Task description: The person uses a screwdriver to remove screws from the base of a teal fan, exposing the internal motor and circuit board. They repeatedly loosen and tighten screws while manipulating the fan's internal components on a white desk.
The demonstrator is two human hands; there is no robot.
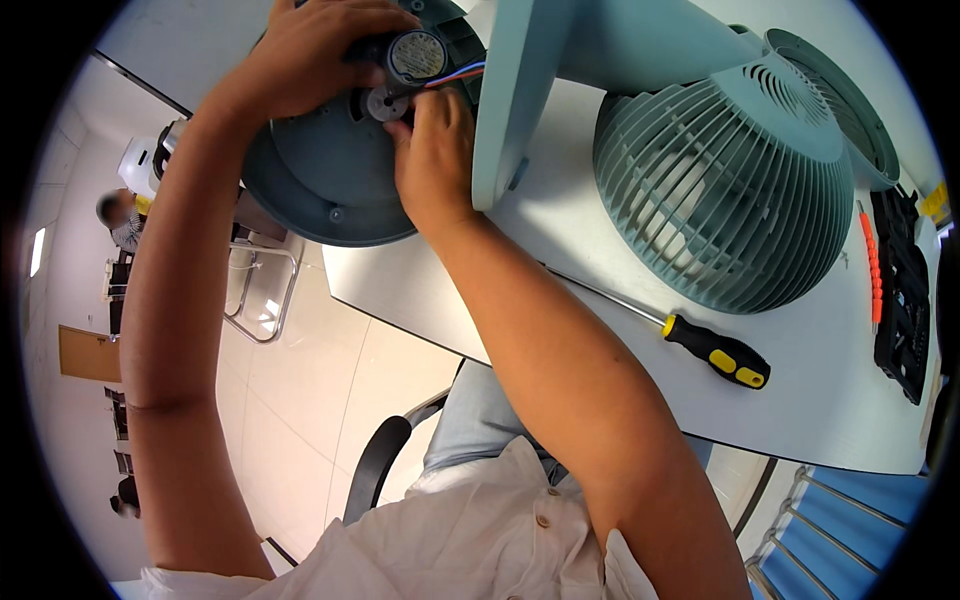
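Note:
A small cylindrical motor [417, 57] with a pale printed label sits over the round dark teal fan base [320, 190]. My left hand [315, 50] curls around the motor from its left side, the thumb against it. Just below, my right hand [437, 165] is closed, with thumb and fingertips at the edge of a metal disc [383, 105] under the motor. What those fingertips pinch is hidden. Red and blue wires [457, 74] run from beside the motor to a light teal upright panel [512, 110], which stands close to my right hand.
Right of the panel, a teal fan cage [735, 200] lies on the white table [600, 350], with a round grille ring [865, 110] behind it. A black-and-yellow screwdriver [715, 352] lies in front. Farther right are an orange flexible shaft [872, 265] and a black tool case [900, 300].

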